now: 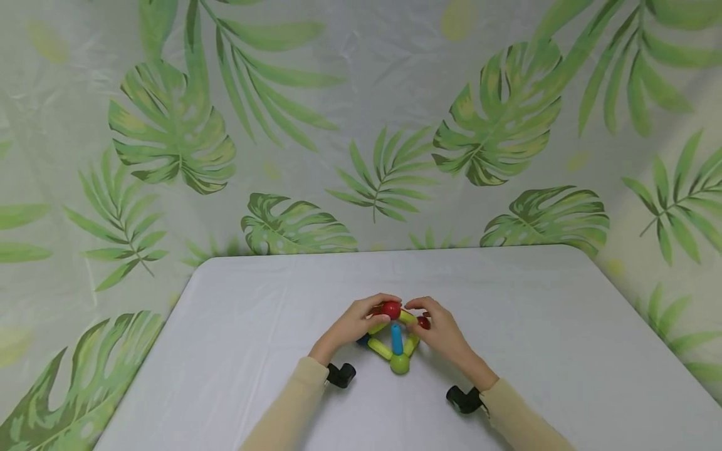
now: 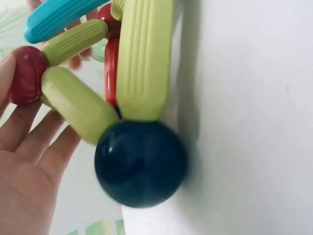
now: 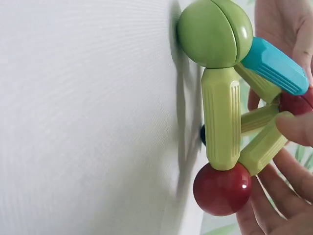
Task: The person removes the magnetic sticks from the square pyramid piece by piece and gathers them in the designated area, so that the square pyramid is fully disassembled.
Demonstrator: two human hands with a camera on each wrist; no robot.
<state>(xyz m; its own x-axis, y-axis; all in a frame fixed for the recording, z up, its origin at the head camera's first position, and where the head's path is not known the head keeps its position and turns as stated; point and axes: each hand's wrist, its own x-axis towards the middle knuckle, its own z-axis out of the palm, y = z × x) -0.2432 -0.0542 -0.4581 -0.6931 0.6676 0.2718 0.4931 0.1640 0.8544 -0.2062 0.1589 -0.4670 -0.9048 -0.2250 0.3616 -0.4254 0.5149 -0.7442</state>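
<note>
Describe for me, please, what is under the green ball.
The white tabletop shows around the green ball; the patch directly beneath is covered by the ball itself, so nothing there can be seen.

"What's at twelve o'clock?"
"A pale grey backdrop sheet (image 1: 389, 37), printed with a palm frond (image 1: 379, 178); monstera leaves (image 1: 175, 128) show at ten and two."
"Furniture?"
"A white-covered, round-cornered table (image 1: 237, 307), spreading toward six."
"Light?"
"Soft; the sheet looks paler toward three."
</note>
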